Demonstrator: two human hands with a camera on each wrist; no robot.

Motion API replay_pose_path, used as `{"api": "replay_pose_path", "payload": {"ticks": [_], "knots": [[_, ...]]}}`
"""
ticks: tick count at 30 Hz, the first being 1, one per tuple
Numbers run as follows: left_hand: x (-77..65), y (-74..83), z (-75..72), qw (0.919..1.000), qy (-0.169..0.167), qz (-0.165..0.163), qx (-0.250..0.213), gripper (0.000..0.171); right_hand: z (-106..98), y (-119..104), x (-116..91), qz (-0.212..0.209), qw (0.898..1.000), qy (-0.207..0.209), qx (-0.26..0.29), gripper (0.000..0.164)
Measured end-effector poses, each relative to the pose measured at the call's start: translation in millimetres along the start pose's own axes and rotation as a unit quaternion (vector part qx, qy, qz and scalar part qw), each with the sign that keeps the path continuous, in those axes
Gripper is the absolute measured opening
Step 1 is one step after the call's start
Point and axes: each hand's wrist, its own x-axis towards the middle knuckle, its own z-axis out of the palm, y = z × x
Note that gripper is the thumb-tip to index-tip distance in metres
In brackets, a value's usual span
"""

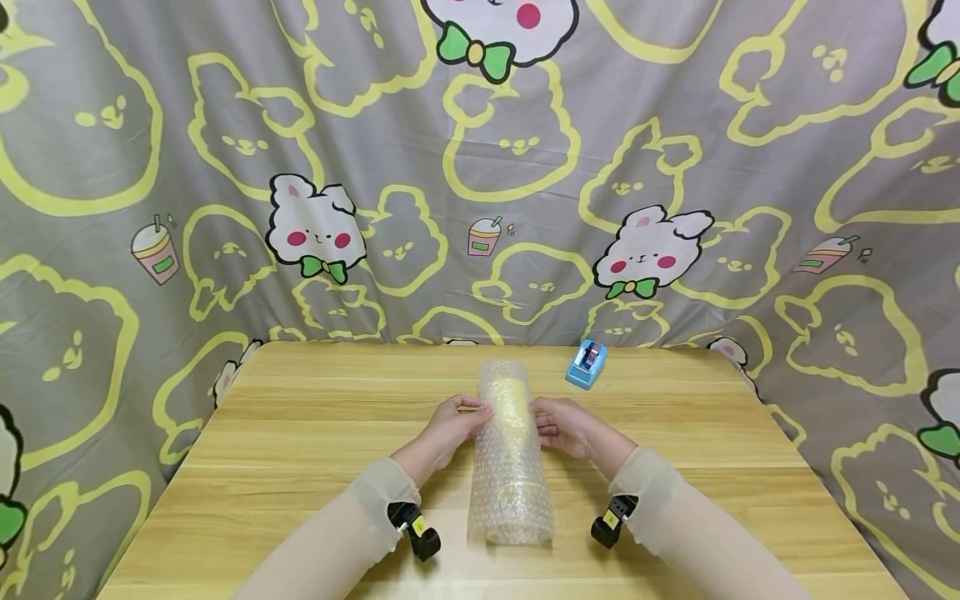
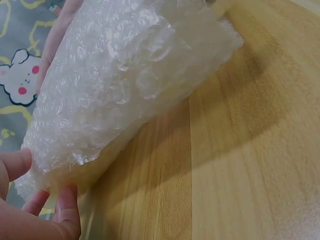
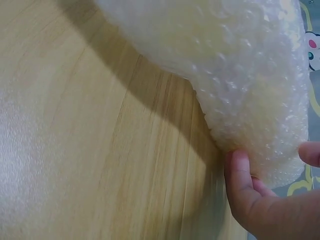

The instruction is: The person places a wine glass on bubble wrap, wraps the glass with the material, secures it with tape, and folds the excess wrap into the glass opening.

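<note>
You face a wood-grain worktop (image 1: 300,450); behind it and along its sides hangs grey rabbit-print cloth (image 1: 420,150).

Bench (image 1: 300,433): pale wood-grain top, plank seams visible, glossy in places. Grey cloth (image 1: 420,150): hangs behind the bench and along both sides, lightly creased; printed with yellow animal outlines, white rabbit heads (image 1: 317,229) with green bows, and pink drink cups (image 1: 486,237) with straws. Small blue object (image 1: 587,364): rests near the bench's far edge, right of centre, slightly angled, dark inset; type not determinable.
</note>
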Motion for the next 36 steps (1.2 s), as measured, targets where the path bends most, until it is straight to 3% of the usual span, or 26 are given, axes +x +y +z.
{"api": "replay_pose_path", "payload": {"ticks": [15, 26, 36], "knots": [[0.8, 1.7, -2.5, 0.9998, -0.001, 0.019, 0.002, 0.042, -0.2, 1.0, 1.8, 0.002, 1.0, -0.001, -0.001, 0.03], [2.7, 0.3, -0.9, 0.9997, -0.003, 0.023, 0.0, 0.044, -3.9, -0.8, 3.2, -0.013, 1.0, -0.007, -0.005, 0.019], [1.8, 2.8, -0.8, 0.9997, 0.012, 0.019, 0.0, 0.042, -3.1, -1.4, 3.7, -0.019, 1.0, -0.008, 0.012, 0.037]]}}
